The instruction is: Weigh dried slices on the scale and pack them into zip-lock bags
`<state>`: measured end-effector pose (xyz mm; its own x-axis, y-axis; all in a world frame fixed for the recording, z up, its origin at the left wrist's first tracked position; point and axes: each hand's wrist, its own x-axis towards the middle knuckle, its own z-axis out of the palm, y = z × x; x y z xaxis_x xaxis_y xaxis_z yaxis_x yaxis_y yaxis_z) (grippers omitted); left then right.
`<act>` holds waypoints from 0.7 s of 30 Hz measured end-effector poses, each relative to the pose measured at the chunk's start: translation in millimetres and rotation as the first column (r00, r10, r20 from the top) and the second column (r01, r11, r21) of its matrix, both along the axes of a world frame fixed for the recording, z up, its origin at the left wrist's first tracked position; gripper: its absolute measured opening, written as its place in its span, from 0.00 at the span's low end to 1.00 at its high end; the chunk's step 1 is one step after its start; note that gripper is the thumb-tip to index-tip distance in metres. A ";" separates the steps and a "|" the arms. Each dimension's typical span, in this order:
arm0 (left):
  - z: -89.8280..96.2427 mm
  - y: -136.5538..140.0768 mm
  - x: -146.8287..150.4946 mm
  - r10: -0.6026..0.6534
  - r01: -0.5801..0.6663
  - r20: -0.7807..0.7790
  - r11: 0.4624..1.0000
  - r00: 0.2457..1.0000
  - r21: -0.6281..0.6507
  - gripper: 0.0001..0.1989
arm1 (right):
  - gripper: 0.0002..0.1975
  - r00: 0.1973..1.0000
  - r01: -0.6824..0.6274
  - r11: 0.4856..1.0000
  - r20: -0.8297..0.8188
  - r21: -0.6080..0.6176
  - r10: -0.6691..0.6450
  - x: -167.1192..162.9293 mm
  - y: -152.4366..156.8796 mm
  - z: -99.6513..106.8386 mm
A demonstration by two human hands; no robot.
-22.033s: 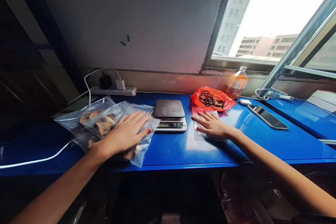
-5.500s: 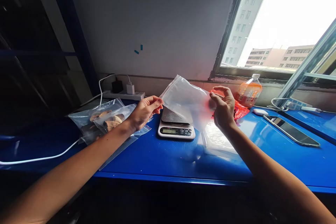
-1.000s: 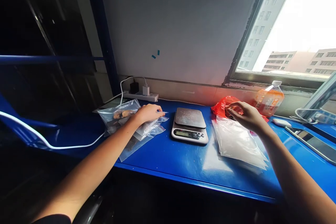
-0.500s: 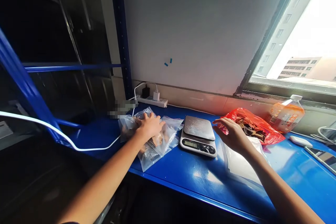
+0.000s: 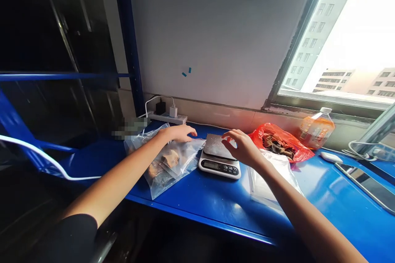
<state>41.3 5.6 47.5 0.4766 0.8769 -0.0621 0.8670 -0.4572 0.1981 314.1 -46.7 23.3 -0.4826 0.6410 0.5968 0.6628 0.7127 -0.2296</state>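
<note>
My left hand [image 5: 178,133] hovers over the clear plastic bags [image 5: 171,163] with brown dried pieces in them; its fingers are apart and hold nothing. My right hand [image 5: 242,144] hangs over the right side of the digital kitchen scale [image 5: 219,164], thumb and fingers curved apart with nothing between them. Some small crumbs lie on the scale's metal plate. Right of the scale lies a stack of flat clear bags [image 5: 268,185], partly under my right forearm. Behind it, a red plastic bag [image 5: 304,154] stands open, showing dark brown dried pieces [image 5: 276,146].
An orange drink bottle [image 5: 317,129] stands by the window. A white mouse-shaped object [image 5: 331,157] and a phone [image 5: 367,185] lie at the right. A power strip [image 5: 180,119] with chargers runs along the wall. A white cable [image 5: 46,156] hangs at the left.
My left hand has lifted off the filled bags. My right hand has moved left, from beside the scale to over its plate. The view has turned a little to the right.
</note>
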 end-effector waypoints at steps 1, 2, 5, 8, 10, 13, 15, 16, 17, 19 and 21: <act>-3.8 -0.6 -1.3 -0.005 0.005 0.018 1.000 1.000 0.009 0.17 | 0.09 1.000 0.002 1.000 0.024 -0.003 -0.002 1.9 -2.2 -3.3; -8.1 -2.0 -3.2 -0.009 0.008 0.043 1.000 0.999 0.020 0.15 | 0.09 0.999 0.010 1.000 0.046 -0.012 -0.009 4.6 -4.3 -6.6; -21.0 -7.8 -9.8 -0.010 0.005 0.115 0.999 0.993 0.038 0.12 | 0.09 0.997 0.045 0.998 0.066 -0.040 -0.043 12.1 -8.2 -13.5; -29.9 -11.2 -11.4 -0.009 0.002 0.175 0.999 0.985 0.040 0.13 | 0.09 0.995 0.062 0.998 0.077 -0.031 -0.059 12.6 -10.5 -14.0; -33.0 -11.6 -8.7 -0.021 0.010 0.215 0.999 0.976 0.051 0.16 | 0.10 0.993 0.061 0.998 0.106 -0.007 -0.059 9.1 -13.4 -12.4; -34.9 -11.1 -3.1 -0.076 0.063 0.257 0.996 0.964 0.059 0.18 | 0.10 0.988 0.044 0.998 0.145 0.038 -0.049 2.7 -20.0 -9.1; -35.7 -10.7 -0.9 -0.115 0.100 0.274 0.993 0.955 0.069 0.16 | 0.10 0.987 0.028 0.998 0.154 0.057 -0.037 -0.7 -24.2 -7.2; -36.1 -10.5 -0.5 -0.130 0.112 0.281 0.990 0.951 0.080 0.15 | 0.10 0.987 0.021 0.998 0.156 0.061 -0.030 -2.0 -25.8 -6.4; -36.6 -10.2 -0.4 -0.142 0.119 0.286 0.988 0.948 0.095 0.15 | 0.11 0.987 0.015 0.998 0.158 0.062 -0.025 -3.0 -27.1 -5.9; -37.8 -9.4 -0.6 -0.159 0.123 0.294 0.983 0.943 0.135 0.14 | 0.11 0.987 0.010 0.998 0.162 0.060 -0.019 -4.4 -28.6 -5.4; -39.4 -8.2 -0.8 -0.169 0.119 0.296 0.976 0.940 0.182 0.13 | 0.11 0.986 0.009 0.998 0.165 0.056 -0.018 -5.1 -29.3 -5.5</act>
<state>40.5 -2.5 8.2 0.5718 0.7838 0.2424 0.6976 -0.6200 0.3592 308.9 -76.0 17.7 -0.5690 0.6167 0.5440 0.6981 0.7119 -0.0769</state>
